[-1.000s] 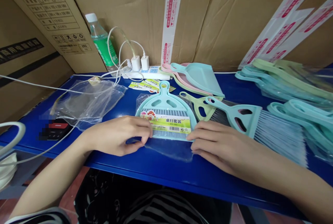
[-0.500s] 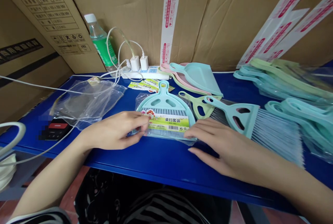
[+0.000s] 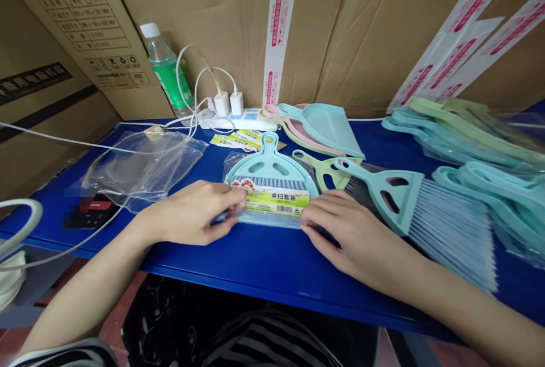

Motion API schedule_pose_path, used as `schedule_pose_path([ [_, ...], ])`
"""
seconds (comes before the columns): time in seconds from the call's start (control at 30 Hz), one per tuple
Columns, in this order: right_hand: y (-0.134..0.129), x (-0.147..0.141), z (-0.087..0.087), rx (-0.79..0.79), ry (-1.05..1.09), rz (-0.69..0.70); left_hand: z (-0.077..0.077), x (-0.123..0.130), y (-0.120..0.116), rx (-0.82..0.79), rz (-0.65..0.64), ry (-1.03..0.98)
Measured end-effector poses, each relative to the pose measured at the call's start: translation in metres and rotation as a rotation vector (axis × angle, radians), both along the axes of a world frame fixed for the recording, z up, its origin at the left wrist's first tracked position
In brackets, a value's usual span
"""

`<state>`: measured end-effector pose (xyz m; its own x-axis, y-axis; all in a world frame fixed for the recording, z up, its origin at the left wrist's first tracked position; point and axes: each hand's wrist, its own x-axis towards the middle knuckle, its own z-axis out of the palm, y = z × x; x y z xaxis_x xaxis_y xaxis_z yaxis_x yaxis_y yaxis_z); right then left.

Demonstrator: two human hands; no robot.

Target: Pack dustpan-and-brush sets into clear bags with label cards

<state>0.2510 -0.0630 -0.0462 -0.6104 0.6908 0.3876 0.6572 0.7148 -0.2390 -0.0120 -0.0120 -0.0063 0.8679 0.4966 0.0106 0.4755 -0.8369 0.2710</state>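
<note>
In front of me on the blue table lies a light-blue dustpan and brush set (image 3: 269, 154) inside a clear plastic bag (image 3: 266, 219), its handles pointing away from me. A green and yellow printed card (image 3: 281, 200) lies across the bristles. At the bag's left edge my left hand (image 3: 200, 212) is closed, thumb and fingers pinching the plastic. My right hand (image 3: 349, 233) pinches the lower right edge of the bag, its thumb pressed near the fingertips. Just beyond it are a loose green brush (image 3: 326, 171) and a blue brush (image 3: 395, 194).
Dustpans (image 3: 327, 122) are stacked at the back, near several printed cards (image 3: 225, 138). Bagged sets (image 3: 481, 185) pile up on the right. Empty plastic bags (image 3: 145, 165), a bottle (image 3: 170, 80), a power strip (image 3: 251, 120) and cables stand left. Cardboard boxes (image 3: 221, 15) wall the back.
My right thumb has closed in toward the fingers at the bag's right edge. The loose blue brush has shifted slightly toward me. My left hand has hardly moved.
</note>
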Motion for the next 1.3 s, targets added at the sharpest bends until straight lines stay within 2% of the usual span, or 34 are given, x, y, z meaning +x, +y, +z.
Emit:
schedule_pose_path([
  [0.2,0.001,-0.002,-0.002,-0.037,0.033,-0.021,-0.005,0.000,0.004,0.034,-0.029,-0.019],
  [0.37,0.001,-0.003,-0.004,-0.024,0.042,-0.082,-0.006,0.004,0.002,0.084,0.058,0.010],
  [0.6,0.002,-0.004,-0.006,0.091,0.018,-0.110,-0.009,0.010,0.001,0.178,0.133,0.010],
  [0.87,0.003,-0.002,-0.004,0.067,0.036,-0.107,-0.013,0.012,-0.001,0.286,0.259,0.104],
  [1.3,0.003,0.003,-0.002,0.040,0.059,-0.037,-0.008,0.012,-0.003,0.013,0.165,-0.079],
])
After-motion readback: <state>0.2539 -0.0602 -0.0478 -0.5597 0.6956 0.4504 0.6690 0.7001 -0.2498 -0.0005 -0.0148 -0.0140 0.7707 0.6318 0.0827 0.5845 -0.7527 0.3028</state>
